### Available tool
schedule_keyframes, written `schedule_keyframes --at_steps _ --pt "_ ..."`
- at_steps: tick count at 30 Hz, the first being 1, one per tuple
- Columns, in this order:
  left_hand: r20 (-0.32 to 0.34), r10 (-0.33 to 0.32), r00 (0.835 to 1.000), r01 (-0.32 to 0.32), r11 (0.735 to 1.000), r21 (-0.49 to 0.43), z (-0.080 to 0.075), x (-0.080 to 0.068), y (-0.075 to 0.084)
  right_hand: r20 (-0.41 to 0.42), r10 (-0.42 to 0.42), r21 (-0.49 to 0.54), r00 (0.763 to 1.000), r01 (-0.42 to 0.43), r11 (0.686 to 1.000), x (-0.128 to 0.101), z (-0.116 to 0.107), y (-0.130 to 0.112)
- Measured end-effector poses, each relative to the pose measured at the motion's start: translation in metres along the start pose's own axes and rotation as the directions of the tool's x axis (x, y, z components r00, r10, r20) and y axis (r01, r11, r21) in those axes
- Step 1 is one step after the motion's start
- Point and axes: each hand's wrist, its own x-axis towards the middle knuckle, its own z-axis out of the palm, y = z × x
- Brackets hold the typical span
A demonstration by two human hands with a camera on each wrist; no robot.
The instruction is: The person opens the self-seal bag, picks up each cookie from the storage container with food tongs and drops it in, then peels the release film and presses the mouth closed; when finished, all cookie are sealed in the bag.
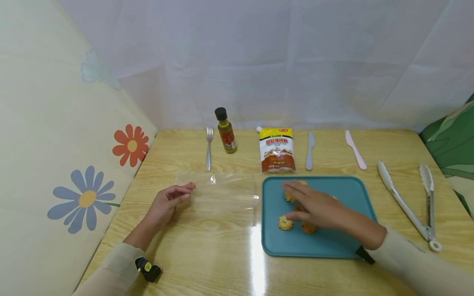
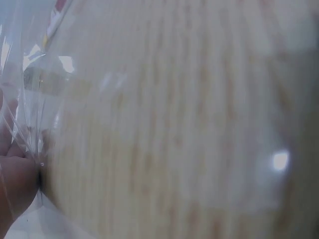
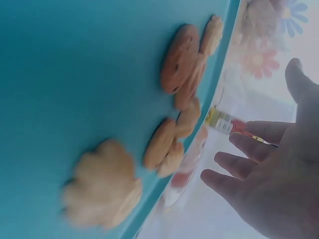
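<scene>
On the left of the table my left hand (image 1: 166, 204) pinches the near-left edge of a clear plastic bag (image 1: 224, 195). The left wrist view has the thumb (image 2: 19, 184) against the crinkled film. My right hand (image 1: 320, 207) is over the blue tray (image 1: 344, 246), palm down with its fingers stretched out and nothing held. Under and around it lie several small cookies, among them a pale scalloped cookie (image 1: 285, 223) and browner ones, partly hidden by the hand. In the right wrist view the fingers are spread apart, clear of the cookies (image 3: 179, 59).
Along the back stand a fork (image 1: 209, 150), a dark-capped bottle (image 1: 227, 137), a yellow, white and red pouch (image 1: 277, 150), a grey knife (image 1: 310, 151) and a pink knife (image 1: 356, 150). Spread metal tongs (image 1: 403, 209) lie right of the tray. A white cloth hangs behind.
</scene>
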Motion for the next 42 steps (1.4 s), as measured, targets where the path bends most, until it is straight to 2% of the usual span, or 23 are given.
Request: schedule_keyframes --at_steps 8,16,31,36,42 --pt "-0.001 0.004 1.000 -0.004 1.000 0.000 0.000 -0.001 -0.001 -0.103 0.090 0.030 0.991 -0.088 0.996 -0.034 -0.007 0.017" --pt "-0.012 -0.014 1.000 0.014 1.000 0.005 0.000 -0.001 -0.002 -0.155 0.217 0.074 0.964 -0.207 0.975 -0.064 -0.013 0.038" --pt "-0.015 0.007 1.000 -0.007 1.000 -0.001 0.000 0.000 -0.005 -0.228 0.329 0.117 0.916 -0.309 0.944 -0.113 -0.022 0.083" --pt "-0.024 -0.004 1.000 0.004 1.000 0.010 0.000 0.000 -0.004 -0.274 0.372 0.111 0.887 -0.355 0.928 -0.131 -0.022 0.098" --pt "-0.019 0.000 1.000 0.000 1.000 0.008 0.000 0.000 -0.003 -0.325 0.457 0.098 0.828 -0.451 0.887 -0.152 -0.021 0.118"
